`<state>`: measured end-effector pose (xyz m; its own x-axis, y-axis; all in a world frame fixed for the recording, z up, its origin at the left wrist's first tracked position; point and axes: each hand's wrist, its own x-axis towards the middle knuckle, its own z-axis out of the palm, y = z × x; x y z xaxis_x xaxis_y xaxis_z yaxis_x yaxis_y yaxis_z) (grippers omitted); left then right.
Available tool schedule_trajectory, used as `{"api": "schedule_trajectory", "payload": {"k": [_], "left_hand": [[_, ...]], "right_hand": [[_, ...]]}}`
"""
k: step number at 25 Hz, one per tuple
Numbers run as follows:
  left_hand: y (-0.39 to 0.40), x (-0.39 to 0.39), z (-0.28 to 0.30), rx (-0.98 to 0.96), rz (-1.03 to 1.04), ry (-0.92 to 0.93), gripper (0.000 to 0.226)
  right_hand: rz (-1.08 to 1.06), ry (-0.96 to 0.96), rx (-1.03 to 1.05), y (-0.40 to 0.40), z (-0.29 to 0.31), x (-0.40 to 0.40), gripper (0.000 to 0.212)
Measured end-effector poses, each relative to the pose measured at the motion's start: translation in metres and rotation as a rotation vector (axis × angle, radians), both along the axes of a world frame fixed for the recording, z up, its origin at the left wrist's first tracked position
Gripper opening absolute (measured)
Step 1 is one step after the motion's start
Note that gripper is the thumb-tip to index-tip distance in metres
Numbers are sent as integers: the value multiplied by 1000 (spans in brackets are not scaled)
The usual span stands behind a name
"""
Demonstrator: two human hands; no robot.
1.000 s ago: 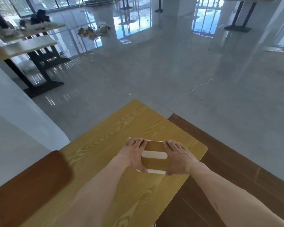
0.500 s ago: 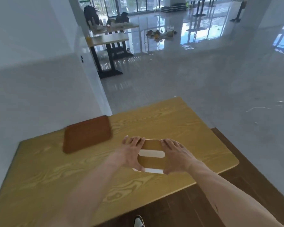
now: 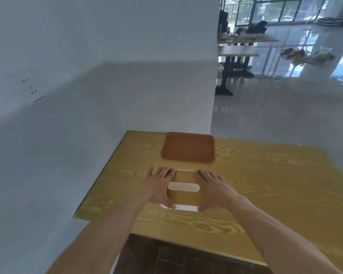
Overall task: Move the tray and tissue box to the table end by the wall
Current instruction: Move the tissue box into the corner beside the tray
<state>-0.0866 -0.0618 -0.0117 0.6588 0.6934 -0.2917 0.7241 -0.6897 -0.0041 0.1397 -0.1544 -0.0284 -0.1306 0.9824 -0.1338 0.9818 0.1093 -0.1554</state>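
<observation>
The wall point(image 3: 87, 76) runs along the tabletop's point(image 3: 265, 184) far-left edge. My tray point(image 3: 188, 147) already lies flat at that far edge, near the corner. The tissue box point(image 3: 183, 191) sits just short of the tray, nearer me, clamped between my left hand point(image 3: 159, 186) and right hand point(image 3: 213, 189), palms on its ends. I should press evenly and set it squarely beside the tray without nudging it.
</observation>
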Motion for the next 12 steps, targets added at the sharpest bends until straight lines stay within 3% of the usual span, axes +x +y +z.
{"api": "schedule_trajectory", "payload": {"k": [12], "left_hand": [[70,-196,-22,-14,120,-16,136]], "right_hand": [[183,-46,22,100,-11,-181,129]]}}
